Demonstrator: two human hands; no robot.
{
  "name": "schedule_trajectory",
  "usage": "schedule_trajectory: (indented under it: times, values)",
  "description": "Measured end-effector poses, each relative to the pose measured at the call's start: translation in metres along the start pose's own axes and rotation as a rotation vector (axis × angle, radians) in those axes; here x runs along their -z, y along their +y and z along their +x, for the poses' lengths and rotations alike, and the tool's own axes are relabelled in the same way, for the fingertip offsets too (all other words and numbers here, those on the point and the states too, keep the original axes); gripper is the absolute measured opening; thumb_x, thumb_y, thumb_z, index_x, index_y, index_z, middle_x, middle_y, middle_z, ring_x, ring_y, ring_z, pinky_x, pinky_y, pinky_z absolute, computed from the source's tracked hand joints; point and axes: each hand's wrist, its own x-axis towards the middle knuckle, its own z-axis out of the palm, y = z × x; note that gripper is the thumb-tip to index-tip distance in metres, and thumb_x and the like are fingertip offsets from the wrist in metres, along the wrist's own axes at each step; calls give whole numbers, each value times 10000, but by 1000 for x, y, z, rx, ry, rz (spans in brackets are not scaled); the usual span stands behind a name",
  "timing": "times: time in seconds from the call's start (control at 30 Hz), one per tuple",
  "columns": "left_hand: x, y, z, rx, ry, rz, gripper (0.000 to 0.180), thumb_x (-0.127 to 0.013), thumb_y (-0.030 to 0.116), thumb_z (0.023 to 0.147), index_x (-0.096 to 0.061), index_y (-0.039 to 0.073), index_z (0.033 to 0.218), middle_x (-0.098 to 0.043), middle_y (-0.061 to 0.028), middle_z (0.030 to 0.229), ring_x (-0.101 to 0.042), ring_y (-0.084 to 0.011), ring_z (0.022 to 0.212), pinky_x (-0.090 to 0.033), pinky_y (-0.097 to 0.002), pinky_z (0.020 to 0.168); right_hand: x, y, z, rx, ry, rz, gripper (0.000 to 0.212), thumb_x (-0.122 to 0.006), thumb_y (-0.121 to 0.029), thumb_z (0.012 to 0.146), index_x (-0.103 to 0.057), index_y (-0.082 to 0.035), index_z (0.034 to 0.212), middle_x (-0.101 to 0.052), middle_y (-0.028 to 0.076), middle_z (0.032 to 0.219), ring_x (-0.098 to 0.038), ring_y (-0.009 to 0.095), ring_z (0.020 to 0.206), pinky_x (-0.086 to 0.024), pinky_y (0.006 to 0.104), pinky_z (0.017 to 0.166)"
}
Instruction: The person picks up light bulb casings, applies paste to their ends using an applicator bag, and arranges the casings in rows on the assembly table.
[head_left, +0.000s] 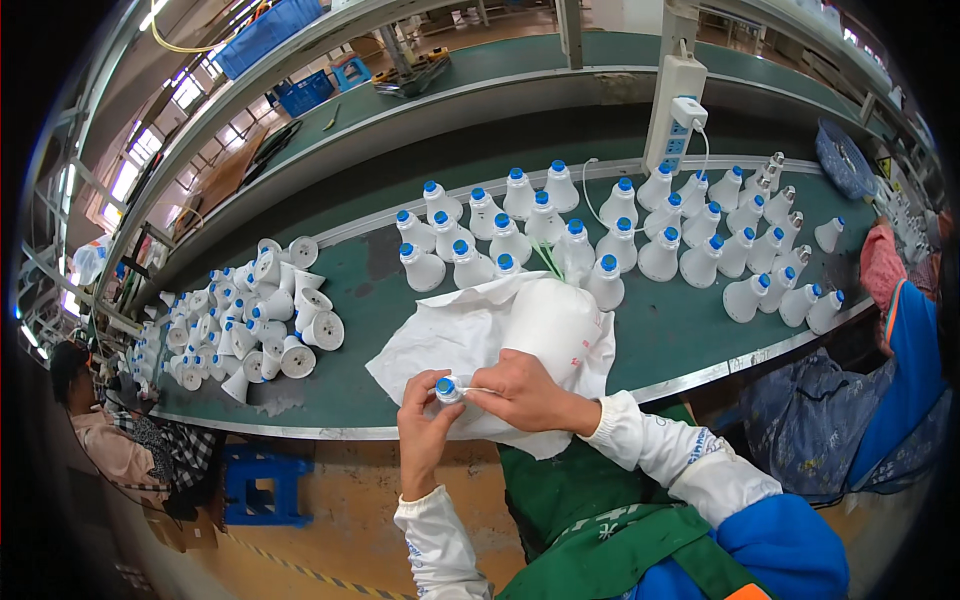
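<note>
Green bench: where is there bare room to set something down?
The green bench is bare between the heaped cones and white cloth, and right of the cloth, in front of the upright cones, narrowing rightward. Crowded spots: the heap, the upright cones, and the cloth's near edge, where the left hand holds a blue-capped piece.

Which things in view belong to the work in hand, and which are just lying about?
Likely in the work: blue-tipped cone in the left hand; white cloth; standing cones; piled cones.
Apparently just lying about: blue stool; blue crate; white charger.
</note>
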Motion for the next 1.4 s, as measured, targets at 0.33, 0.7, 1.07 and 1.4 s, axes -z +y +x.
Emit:
schedule_trajectory:
  times: [0.33, 0.7, 1.07, 1.4]
  values:
    - [3, 4, 2, -21, -37, 83, 475, -711, 70, 641, -554, 64, 1089, -541, -37, 1088, -509, -181, 993, -384, -334, 845, 0, 0, 1, -5, 8, 6, 211, -580, -215, 803, -526, -79, 650, -538, 89, 563, -431, 300, 503, -353, 377, 567]
    - [6, 3, 5, -80, -82, 149, 520, -704, 20, 631, -527, 46, 1119, -509, -14, 1092, -496, -124, 916, -426, -274, 809, 1, 1, 0, -23, -22, 35, 193, -573, -217, 803, -540, -85, 666, -545, 91, 573, -451, 303, 528, -364, 380, 584]
    - [9, 2, 8, -87, -138, 104, 527, -682, -2, 627, -509, 45, 1123, -499, -14, 1071, -494, -119, 919, -433, -255, 793, 0, 2, 0, -6, 10, 9, 206, -556, -218, 812, -531, -92, 653, -545, 86, 568, -464, 308, 527, -370, 382, 592]
    - [8, -4, 10, -9, -170, 4, 516, -681, -9, 653, -505, 41, 1135, -488, -15, 1095, -497, -110, 930, -442, -240, 796, 0, 1, 1, -12, 3, 25, 211, -554, -213, 809, -520, -89, 642, -541, 86, 561, -465, 307, 525, -373, 383, 601]
